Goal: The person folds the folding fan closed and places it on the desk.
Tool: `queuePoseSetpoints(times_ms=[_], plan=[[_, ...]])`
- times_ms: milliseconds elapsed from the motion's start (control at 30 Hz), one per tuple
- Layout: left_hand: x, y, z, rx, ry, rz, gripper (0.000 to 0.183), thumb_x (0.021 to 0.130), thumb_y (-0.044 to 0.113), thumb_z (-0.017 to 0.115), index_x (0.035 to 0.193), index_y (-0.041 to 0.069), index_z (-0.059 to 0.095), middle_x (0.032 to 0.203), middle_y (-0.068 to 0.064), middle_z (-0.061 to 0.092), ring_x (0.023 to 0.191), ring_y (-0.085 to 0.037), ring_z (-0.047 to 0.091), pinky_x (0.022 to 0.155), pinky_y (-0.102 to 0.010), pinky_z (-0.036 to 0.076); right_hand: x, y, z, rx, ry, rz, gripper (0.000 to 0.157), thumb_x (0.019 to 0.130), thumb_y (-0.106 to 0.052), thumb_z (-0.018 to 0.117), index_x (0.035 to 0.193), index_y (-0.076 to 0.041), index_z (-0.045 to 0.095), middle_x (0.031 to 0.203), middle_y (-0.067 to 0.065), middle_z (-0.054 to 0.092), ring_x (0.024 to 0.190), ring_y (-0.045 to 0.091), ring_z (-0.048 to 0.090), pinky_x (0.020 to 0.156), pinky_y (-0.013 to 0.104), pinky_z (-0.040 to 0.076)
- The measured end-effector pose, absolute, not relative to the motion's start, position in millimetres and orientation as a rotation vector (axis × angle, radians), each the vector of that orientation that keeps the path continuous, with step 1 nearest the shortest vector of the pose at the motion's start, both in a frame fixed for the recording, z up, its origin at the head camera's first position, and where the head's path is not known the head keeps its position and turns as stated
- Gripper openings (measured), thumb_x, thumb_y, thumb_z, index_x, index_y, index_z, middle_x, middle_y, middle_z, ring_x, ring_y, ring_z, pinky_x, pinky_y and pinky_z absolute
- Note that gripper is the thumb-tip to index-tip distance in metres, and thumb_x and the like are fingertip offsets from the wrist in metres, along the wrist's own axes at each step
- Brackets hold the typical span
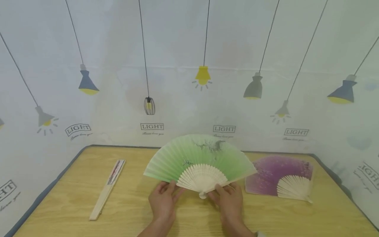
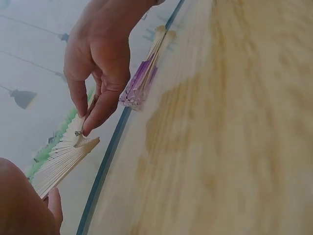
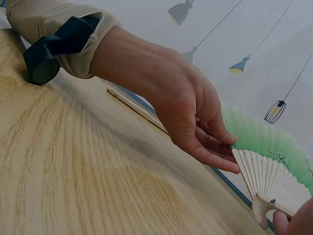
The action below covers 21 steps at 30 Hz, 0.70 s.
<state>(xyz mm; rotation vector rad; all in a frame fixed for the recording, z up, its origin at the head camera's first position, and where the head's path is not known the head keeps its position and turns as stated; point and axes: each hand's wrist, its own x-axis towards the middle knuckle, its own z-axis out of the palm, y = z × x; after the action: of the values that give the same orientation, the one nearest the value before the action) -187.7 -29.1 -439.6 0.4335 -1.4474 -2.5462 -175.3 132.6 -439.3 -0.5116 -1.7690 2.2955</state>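
Observation:
A spread green folding fan [image 1: 204,158] with pale slatted ribs and a dark printed motif stands raised above the table in the head view. My left hand [image 1: 164,201] pinches its left outer edge, the thumb on the front; this hand also shows large in the right wrist view [image 3: 181,107]. Close to the pivot, my right hand [image 1: 229,201] pinches the right outer rib between thumb and fingers, as the left wrist view shows of the right hand [image 2: 100,63].
An opened purple fan [image 1: 266,174] lies on the right of the wooden table [image 1: 59,197]. On the left lies a folded fan [image 1: 108,189] with pale sticks. Behind stands a white backdrop [image 1: 177,82] printed with lamps.

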Motion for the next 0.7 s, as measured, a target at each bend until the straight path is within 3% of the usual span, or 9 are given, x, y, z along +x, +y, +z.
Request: queuePoseSetpoints(times_ms=[267,700], plan=[[-189.6,-39.7,-443.9,0.363,-1.566,-2.551,0.020,0.098,0.004,0.051,0.109,-0.012,0.055,0.109,-0.019,0.058,0.095,-0.026,0.064,0.085,-0.038,0.056,-176.2,129.3,-444.3,-0.427,-1.807,2.295,0.046,0.095,-0.001,0.055,0.134,0.002,0.030,0.118,0.022,0.045,0.100,0.029,0.060,0.083,0.033,0.057],[-196.3,-49.3,-446.6,0.309,-1.591,-2.627,0.028,0.100,0.004,0.047,0.121,-0.014,0.051,0.111,-0.021,0.059,0.094,-0.026,0.065,0.086,-0.040,0.056,-177.5,129.9,-445.9,-0.420,-1.876,2.314,0.042,0.094,0.000,0.057,0.130,0.004,0.035,0.114,0.021,0.047,0.094,0.024,0.062,0.081,0.033,0.058]])
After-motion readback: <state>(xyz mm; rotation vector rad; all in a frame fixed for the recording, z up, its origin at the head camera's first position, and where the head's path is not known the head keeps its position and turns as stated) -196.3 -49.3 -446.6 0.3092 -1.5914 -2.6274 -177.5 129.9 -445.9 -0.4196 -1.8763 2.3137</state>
